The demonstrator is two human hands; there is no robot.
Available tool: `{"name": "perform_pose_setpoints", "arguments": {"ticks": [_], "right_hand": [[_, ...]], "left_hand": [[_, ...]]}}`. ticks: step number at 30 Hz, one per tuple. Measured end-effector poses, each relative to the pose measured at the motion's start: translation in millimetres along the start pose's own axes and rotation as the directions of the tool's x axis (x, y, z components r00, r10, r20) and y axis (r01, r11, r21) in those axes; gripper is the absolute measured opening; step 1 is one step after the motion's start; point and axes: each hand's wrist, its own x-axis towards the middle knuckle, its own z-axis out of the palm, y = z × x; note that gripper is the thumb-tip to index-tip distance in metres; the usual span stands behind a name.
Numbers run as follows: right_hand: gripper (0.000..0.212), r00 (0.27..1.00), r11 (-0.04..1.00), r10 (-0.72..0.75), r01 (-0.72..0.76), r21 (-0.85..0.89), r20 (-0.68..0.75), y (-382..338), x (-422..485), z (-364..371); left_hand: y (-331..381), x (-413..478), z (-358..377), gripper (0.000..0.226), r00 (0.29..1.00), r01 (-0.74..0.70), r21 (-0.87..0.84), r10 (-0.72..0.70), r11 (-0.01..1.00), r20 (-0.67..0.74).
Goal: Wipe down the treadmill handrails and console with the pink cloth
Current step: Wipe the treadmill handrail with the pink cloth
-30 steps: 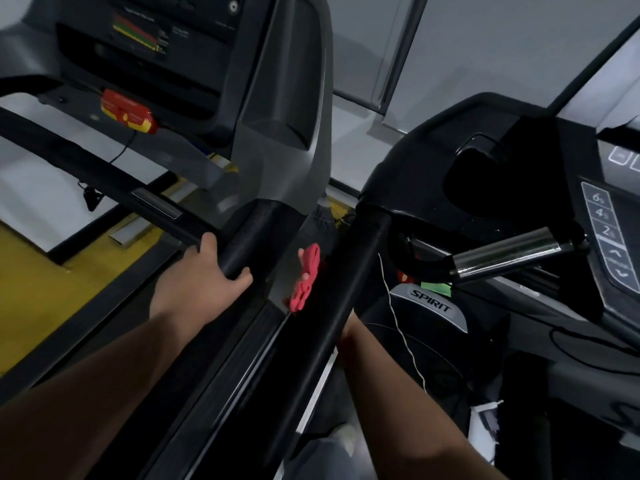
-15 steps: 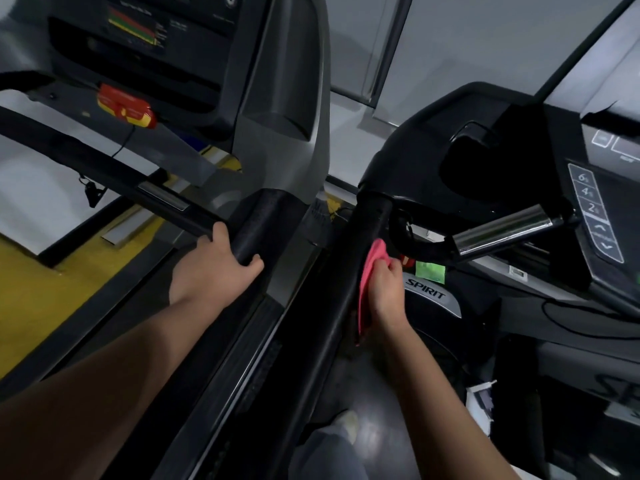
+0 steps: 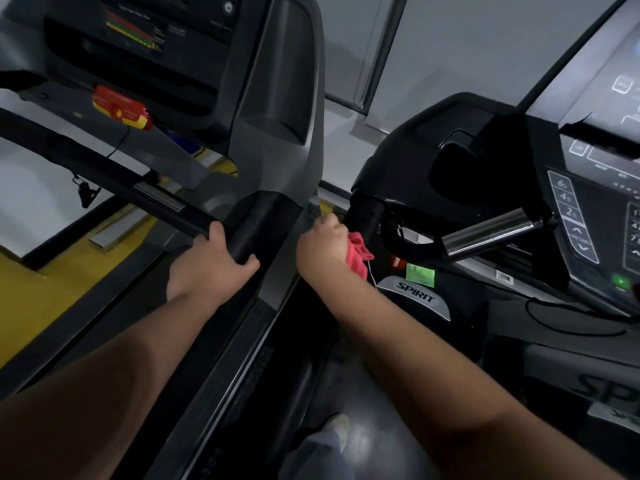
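Note:
My right hand (image 3: 322, 245) grips the pink cloth (image 3: 358, 252) and holds it against the black padded handrail (image 3: 363, 216) of the right treadmill, close to where the rail meets the black console housing (image 3: 408, 174). Part of the cloth hangs out below my palm. My left hand (image 3: 211, 265) rests curled over the black handrail (image 3: 256, 226) of the left treadmill, thumb on the right side of the rail. The right console's keypad (image 3: 571, 216) sits at the far right. A chrome pulse grip (image 3: 491, 232) sticks out toward my right hand.
The left treadmill's console (image 3: 138, 32) with a coloured chart and a red-and-yellow safety key (image 3: 121, 107) is at upper left. A grey wall stands behind. Yellow floor (image 3: 45, 292) shows at left, and a shoe (image 3: 337, 429) on dark floor between the machines.
My right hand has moved up the right handrail with the cloth, from mid-rail to near the console housing. My left hand has stayed on the left rail.

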Motion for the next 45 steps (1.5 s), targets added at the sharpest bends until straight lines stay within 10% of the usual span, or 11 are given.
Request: {"name": "perform_pose_setpoints", "arguments": {"ticks": [5, 12, 15, 19, 32, 40, 45], "right_hand": [[0.044, 0.979, 0.974, -0.072, 0.110, -0.198, 0.190, -21.8, 21.0, 2.1], [0.034, 0.929, 0.928, -0.264, 0.318, 0.194, -0.260, 9.1, -24.2, 15.4], [0.032, 0.888, 0.834, -0.026, 0.273, 0.480, -0.459, 25.4, -39.2, 34.1], [0.025, 0.862, 0.537, 0.341, 0.148, 0.830, -0.375, 47.5, -42.4, 54.1], [0.022, 0.800, 0.101, 0.593, 0.039, 0.994, -0.092, 29.9, -43.3, 60.9], [0.030, 0.756, 0.404, 0.629, -0.119, 0.907, -0.182, 27.2, -23.8, 42.0], [0.044, 0.855, 0.377, 0.482, -0.004, 0.926, -0.193, 28.5, -59.3, 57.6]], "left_hand": [[-0.3, 0.0, -1.0, 0.054, 1.000, -0.003, -0.016, 0.002, 1.000, -0.007], [-0.2, -0.7, -1.9, 0.054, 1.000, 0.000, -0.036, 0.000, 0.999, 0.004], [-0.4, -1.5, -1.8, 0.053, 1.000, -0.001, -0.031, 0.001, 1.000, 0.003], [-0.2, -1.4, -1.3, 0.054, 1.000, -0.007, -0.014, 0.007, 1.000, -0.004], [-0.1, -1.1, -0.2, 0.058, 1.000, -0.014, 0.002, 0.014, 1.000, -0.004], [-0.4, -1.6, 0.7, 0.057, 1.000, -0.017, 0.017, 0.017, 1.000, -0.018], [0.8, -2.1, -0.5, 0.054, 1.000, -0.008, 0.004, 0.008, 1.000, -0.009]]}}
